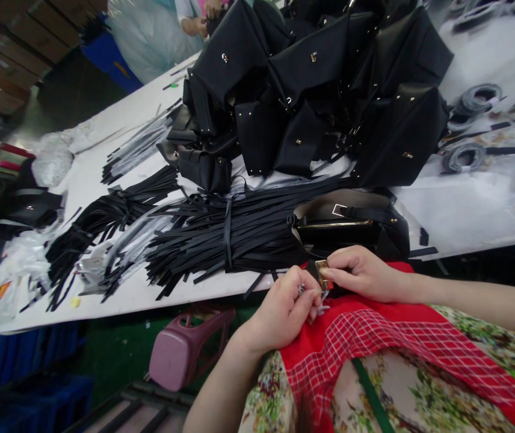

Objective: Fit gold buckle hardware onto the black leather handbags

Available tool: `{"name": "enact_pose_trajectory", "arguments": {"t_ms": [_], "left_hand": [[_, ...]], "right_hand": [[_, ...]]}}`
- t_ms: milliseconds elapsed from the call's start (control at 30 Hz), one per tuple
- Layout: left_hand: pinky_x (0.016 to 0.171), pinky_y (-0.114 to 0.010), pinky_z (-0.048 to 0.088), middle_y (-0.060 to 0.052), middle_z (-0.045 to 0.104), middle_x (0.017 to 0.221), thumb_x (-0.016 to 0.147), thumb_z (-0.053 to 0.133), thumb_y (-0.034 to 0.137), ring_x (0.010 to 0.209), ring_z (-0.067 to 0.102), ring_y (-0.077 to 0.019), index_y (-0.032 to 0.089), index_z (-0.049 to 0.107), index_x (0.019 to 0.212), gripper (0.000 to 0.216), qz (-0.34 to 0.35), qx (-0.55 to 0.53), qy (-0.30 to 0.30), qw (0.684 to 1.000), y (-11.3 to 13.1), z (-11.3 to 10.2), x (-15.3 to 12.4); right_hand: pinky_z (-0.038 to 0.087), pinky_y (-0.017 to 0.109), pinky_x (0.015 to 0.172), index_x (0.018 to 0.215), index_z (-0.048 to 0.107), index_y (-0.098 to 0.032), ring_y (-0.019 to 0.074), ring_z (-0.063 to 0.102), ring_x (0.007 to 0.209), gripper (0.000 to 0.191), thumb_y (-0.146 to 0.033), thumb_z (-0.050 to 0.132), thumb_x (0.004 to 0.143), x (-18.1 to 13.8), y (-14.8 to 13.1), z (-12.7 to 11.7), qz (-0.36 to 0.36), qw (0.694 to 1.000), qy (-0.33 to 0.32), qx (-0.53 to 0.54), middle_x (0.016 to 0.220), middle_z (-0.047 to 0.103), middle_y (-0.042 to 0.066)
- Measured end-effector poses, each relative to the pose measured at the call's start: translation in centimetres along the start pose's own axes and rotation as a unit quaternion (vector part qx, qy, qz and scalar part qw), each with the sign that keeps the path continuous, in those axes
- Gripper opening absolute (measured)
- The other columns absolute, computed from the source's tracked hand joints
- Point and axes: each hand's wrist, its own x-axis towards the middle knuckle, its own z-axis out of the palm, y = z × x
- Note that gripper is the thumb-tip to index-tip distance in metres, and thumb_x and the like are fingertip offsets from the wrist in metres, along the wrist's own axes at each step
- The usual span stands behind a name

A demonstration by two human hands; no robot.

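Observation:
My right hand (pixel 360 273) is closed in a pinch on a small gold metal buckle (pixel 323 273) at the end of a black strap. My left hand (pixel 284 310) is closed too, pinching a small silvery piece (pixel 318 304) just below the buckle. Both hands work over a red cloth (pixel 375 337) on my lap, at the front edge of the white table (pixel 465 210). An open black handbag (pixel 352 225) with a gold zipper lies on the table just behind my hands.
A tied bundle of black straps (pixel 225 231) lies left of the handbag, with more loose straps (pixel 104 222) further left. A heap of black bags (pixel 320 90) fills the table's back. A pink stool (pixel 185 349) stands below. Another person's hands (pixel 203 18) show at the far top.

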Motion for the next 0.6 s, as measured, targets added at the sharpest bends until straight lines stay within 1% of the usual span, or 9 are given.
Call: {"name": "enact_pose_trajectory", "arguments": {"t_ms": [133,200,267,300,367,433,467,533,600], "left_hand": [[0.056,-0.022,0.043,0.001,0.053,0.074,0.098,0.04,0.029,0.054,0.049,-0.0074,0.019,0.045,0.086,0.016,-0.019,-0.055,-0.053,0.997,0.0,-0.2,0.1],[0.055,-0.022,0.042,0.001,0.053,0.075,0.098,0.04,0.029,0.055,0.048,-0.0073,0.019,0.044,0.087,0.016,-0.023,-0.059,-0.061,0.996,-0.1,-0.4,0.1],[0.056,-0.023,0.042,0.002,0.052,0.074,0.098,0.039,0.03,0.056,0.047,-0.008,0.019,0.045,0.086,0.017,-0.03,-0.037,-0.05,0.998,-0.1,-0.6,0.1],[0.057,-0.023,0.042,0.002,0.052,0.072,0.098,0.039,0.03,0.056,0.046,-0.0086,0.019,0.045,0.085,0.018,-0.034,-0.017,-0.034,0.999,-0.1,-0.6,0.1],[0.061,-0.025,0.042,0.002,0.052,0.071,0.098,0.039,0.03,0.061,0.049,-0.0103,0.019,0.046,0.086,0.018,-0.038,0.049,0.019,0.998,-0.1,-0.5,0.3],[0.063,-0.026,0.042,0.003,0.053,0.071,0.094,0.048,0.032,0.064,0.05,-0.0118,0.019,0.049,0.089,0.014,-0.035,0.136,0.078,0.987,-0.2,-0.1,0.8],[0.063,-0.026,0.042,0.003,0.053,0.071,0.091,0.055,0.034,0.064,0.05,-0.0123,0.02,0.051,0.09,0.014,-0.031,0.181,0.097,0.978,-0.2,0.2,1.1],[0.061,-0.026,0.041,0.004,0.053,0.068,0.087,0.061,0.037,0.062,0.05,-0.0128,0.02,0.055,0.085,0.018,-0.014,0.253,0.098,0.962,-0.3,0.7,1.7],[0.062,-0.026,0.042,0.002,0.057,0.068,0.09,0.058,0.036,0.063,0.052,-0.0132,0.02,0.057,0.077,0.02,0.019,0.3,0.062,0.952,-0.3,0.7,2.1]], "right_hand": [[0.036,0.025,0.055,0.06,0.061,-0.014,0.011,0.044,0.056,0.049,-0.049,0.048,0.092,0.0,0.0,0.3,0.04,0.998,0.0,0.047,0.058,0.054,0.001],[0.036,0.025,0.053,0.06,0.06,-0.014,0.011,0.044,0.056,0.049,-0.051,0.049,0.091,0.0,0.0,0.3,0.057,0.996,0.004,0.066,0.057,0.053,0.001],[0.035,0.024,0.052,0.059,0.058,-0.015,0.0109,0.044,0.055,0.049,-0.052,0.049,0.09,-0.1,0.0,0.3,0.069,0.995,0.013,0.074,0.056,0.052,0.0],[0.034,0.024,0.051,0.059,0.057,-0.015,0.0108,0.043,0.055,0.049,-0.052,0.049,0.09,-0.2,0.0,0.3,0.07,0.995,0.021,0.071,0.056,0.051,0.0],[0.034,0.024,0.052,0.058,0.056,-0.015,0.0104,0.042,0.054,0.048,-0.05,0.049,0.091,-0.2,0.0,0.2,0.065,0.996,0.042,0.049,0.055,0.051,0.0],[0.033,0.025,0.052,0.057,0.055,-0.015,0.0101,0.041,0.054,0.048,-0.048,0.048,0.091,-0.2,0.0,0.2,0.052,0.997,0.062,0.016,0.055,0.049,0.0],[0.032,0.025,0.052,0.057,0.055,-0.015,0.01,0.041,0.054,0.047,-0.047,0.048,0.092,-0.2,0.0,0.2,0.047,0.997,0.067,0.002,0.055,0.049,-0.001],[0.032,0.025,0.052,0.057,0.055,-0.015,0.0099,0.04,0.054,0.047,-0.047,0.047,0.092,-0.2,0.1,0.3,0.046,0.996,0.069,-0.011,0.054,0.048,-0.001],[0.032,0.024,0.052,0.057,0.054,-0.016,0.01,0.04,0.054,0.047,-0.047,0.047,0.091,-0.1,0.2,0.2,0.054,0.996,0.067,-0.007,0.054,0.048,-0.001]]}}
